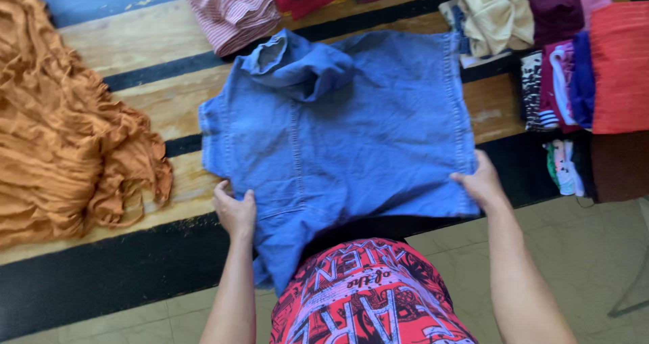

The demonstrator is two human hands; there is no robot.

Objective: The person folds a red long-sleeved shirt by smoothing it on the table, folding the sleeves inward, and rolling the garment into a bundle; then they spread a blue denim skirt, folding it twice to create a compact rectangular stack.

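A blue denim garment (pixel 338 134) lies spread flat on a wooden table with black stripes (pixel 142 43). Its collar end is bunched at the far side and a lower corner hangs over the near table edge. My left hand (pixel 233 212) grips the garment's near left edge, fingers curled over the cloth. My right hand (pixel 481 180) holds the near right corner, thumb on top. Both arms reach forward from my body in a red printed shirt (pixel 368 296).
A crumpled orange cloth (pixel 64 127) covers the table's left part. Folded clothes lie along the far edge: a pink striped piece (pixel 230 9), a beige piece (pixel 497 16), and red, maroon and mixed stacks (pixel 618 66) at the right. Tiled floor (pixel 595 249) below.
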